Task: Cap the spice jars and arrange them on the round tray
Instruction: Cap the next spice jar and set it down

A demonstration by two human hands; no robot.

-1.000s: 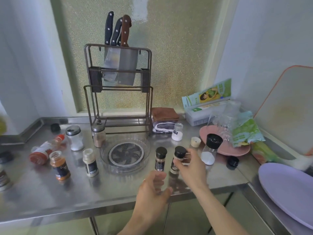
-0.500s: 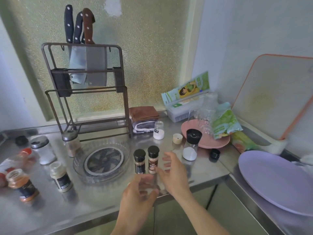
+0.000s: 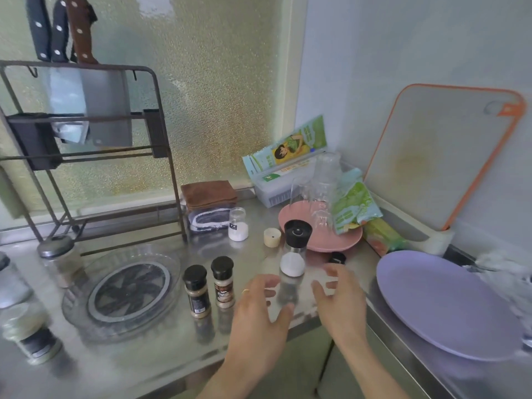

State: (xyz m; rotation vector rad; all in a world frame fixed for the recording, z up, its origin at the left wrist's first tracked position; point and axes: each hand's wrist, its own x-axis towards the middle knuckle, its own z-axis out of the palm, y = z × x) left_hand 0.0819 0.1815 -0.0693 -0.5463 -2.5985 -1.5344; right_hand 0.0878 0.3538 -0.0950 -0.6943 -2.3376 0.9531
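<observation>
**Both hands close in on the salt grinder**

The left hand (image 3: 259,318) and the right hand (image 3: 339,300) hover on either side of the black-topped salt grinder (image 3: 294,249), fingers spread and relaxed, holding nothing. Both are somewhat motion-blurred, so it is hard to tell whether any fingertip touches the glass; they appear just short of it. The grinder stands upright on the steel counter (image 3: 149,361), just in front of the pink plate (image 3: 345,243).

The round tray (image 3: 77,309) sits to the left with nothing on it. Two capped jars (image 3: 209,286) stand side by side just beside its right rim. An uncapped jar of white powder (image 3: 238,224) stands further back, with a cream cap (image 3: 272,237) near it, and a small black cap (image 3: 336,258) lies behind the right hand.

The step in hand looks like taking the grinder. Done well, one hand would wrap the clear body low down, keep it vertical, lift clear of the two capped jars, and set it toward the tray's far side, leaving room for the rest.
</observation>
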